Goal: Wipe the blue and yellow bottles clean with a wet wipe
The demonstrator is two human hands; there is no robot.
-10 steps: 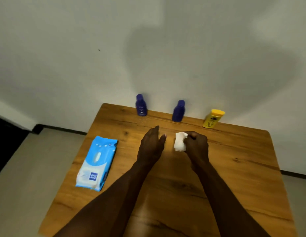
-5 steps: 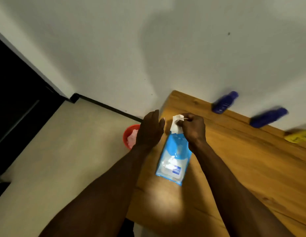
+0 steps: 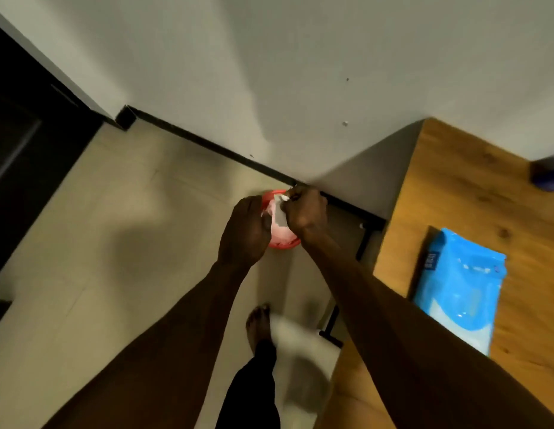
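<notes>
A pale tiled floor (image 3: pixel 121 243) meets a white wall beside the wooden table (image 3: pixel 473 193), where the blue wipe pack (image 3: pixel 461 286) lies. Over the red bin (image 3: pixel 281 243), the right hand (image 3: pixel 306 209) pinches the used wipe (image 3: pixel 278 216); the left hand (image 3: pixel 246 233) hovers with fingers loose, holding nothing. Releasing squarely above the rim looks wise, as only one blue bottle (image 3: pixel 547 174) shows, at the frame's edge.

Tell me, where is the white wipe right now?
In the head view, the wet wipe is pinched in the right hand, just beside the left hand, above the red bin on the floor left of the table.
</notes>
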